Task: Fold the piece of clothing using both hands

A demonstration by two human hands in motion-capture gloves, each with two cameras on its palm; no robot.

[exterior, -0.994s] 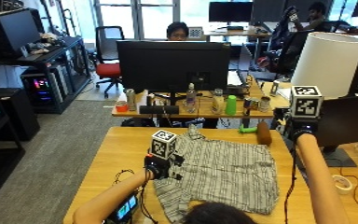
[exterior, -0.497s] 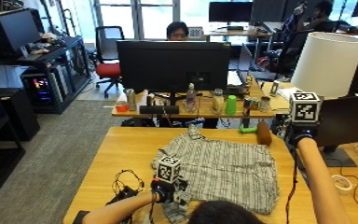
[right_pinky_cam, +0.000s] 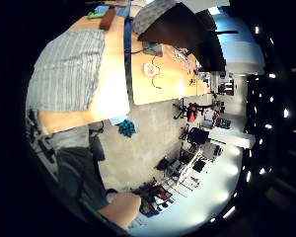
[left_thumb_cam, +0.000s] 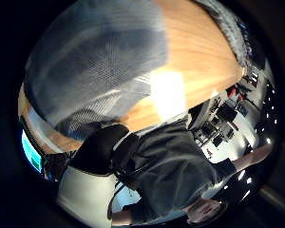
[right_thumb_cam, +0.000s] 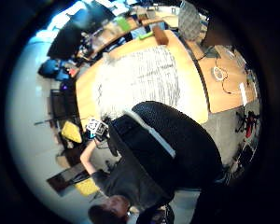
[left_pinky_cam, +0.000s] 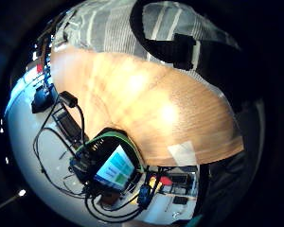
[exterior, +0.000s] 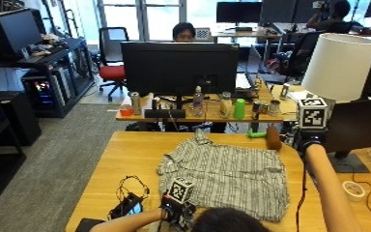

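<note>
Left hand (exterior: 175, 213) sits at the near hem of the striped shirt (exterior: 227, 174) lying flat on the counter (exterior: 127, 154); its grip can't be told. Right hand (exterior: 306, 138) hangs raised off the far corner, fingers unseen, so a one-sided pull could skew the fold.

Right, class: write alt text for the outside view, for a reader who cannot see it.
A striped shirt lies spread on a wooden table. The left hand is at its near edge, and the right hand is raised above its far right corner.
</note>
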